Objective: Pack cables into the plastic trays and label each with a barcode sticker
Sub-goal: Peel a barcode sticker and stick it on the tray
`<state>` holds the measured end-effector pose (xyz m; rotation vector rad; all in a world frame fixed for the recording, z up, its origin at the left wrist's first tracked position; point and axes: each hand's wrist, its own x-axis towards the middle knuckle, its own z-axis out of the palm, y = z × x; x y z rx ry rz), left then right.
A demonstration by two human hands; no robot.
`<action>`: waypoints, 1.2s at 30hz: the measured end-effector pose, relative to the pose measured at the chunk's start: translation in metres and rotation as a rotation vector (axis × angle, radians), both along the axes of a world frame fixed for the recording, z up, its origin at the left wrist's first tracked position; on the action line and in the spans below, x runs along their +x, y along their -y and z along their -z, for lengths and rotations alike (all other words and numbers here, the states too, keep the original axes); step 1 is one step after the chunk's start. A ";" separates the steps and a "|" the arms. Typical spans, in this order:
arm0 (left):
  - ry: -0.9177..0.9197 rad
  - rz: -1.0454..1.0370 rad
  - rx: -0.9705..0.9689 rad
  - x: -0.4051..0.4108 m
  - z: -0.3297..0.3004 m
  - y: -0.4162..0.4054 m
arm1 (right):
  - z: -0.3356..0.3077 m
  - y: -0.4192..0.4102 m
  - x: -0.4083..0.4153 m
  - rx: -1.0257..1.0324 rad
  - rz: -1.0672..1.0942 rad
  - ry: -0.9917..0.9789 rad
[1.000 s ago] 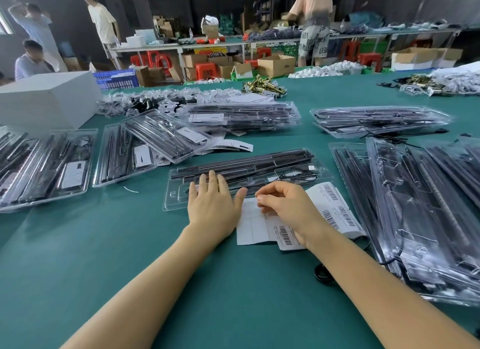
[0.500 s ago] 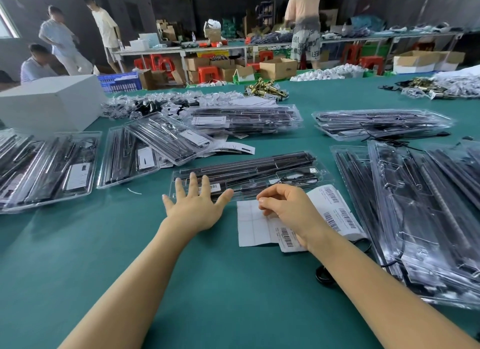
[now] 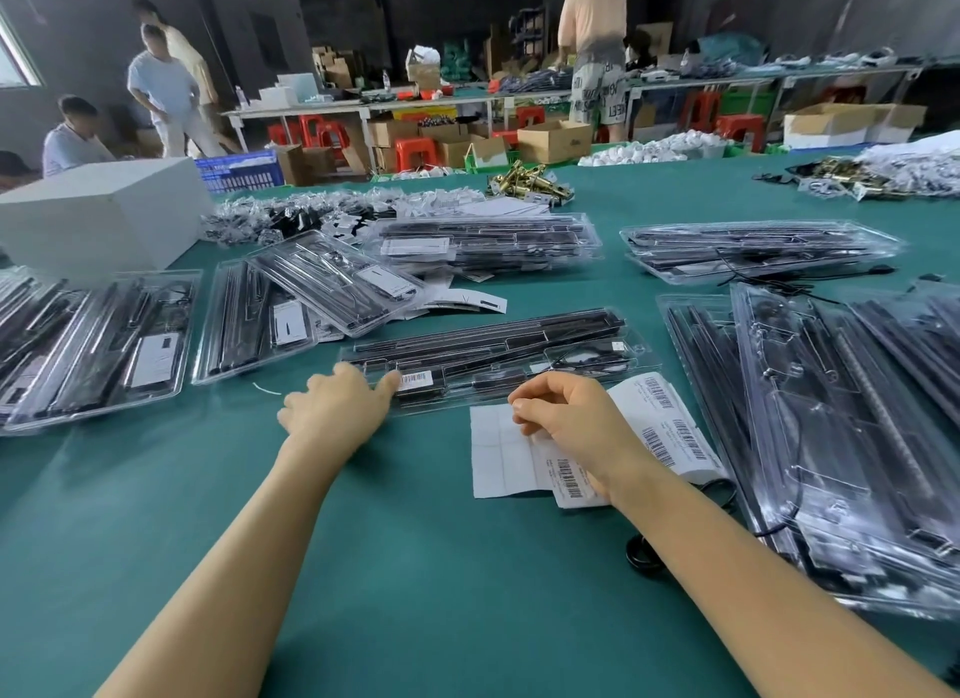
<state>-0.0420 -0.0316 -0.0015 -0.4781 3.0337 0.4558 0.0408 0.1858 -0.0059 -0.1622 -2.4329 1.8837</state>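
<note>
The clear tray (image 3: pixel 493 364) on the worktop (image 3: pixel 415 567), barcode sticker (image 3: pixel 414 379) already on, looks light, flexible and slippery, best gripped by its rim, where the left hand (image 3: pixel 337 411) presses spread while the right hand (image 3: pixel 566 416) pinches the label sheet (image 3: pixel 506 453).

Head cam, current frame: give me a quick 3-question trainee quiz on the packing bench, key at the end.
1. True or false: the clear tray directly in front of the hands already carries a barcode sticker.
2. The left hand is: A) lifting the white box; B) at the near left corner of the tray, thumb by the sticker; C) resting on the sticker sheet.
3. Fill in: the right hand has its fingers curled over the ______.

Key: 1 true. 2 B. 3 sticker sheet.
</note>
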 end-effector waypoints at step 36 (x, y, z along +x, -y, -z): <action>-0.109 0.850 1.897 0.033 -0.066 0.007 | -0.013 -0.011 0.006 0.960 0.510 -0.569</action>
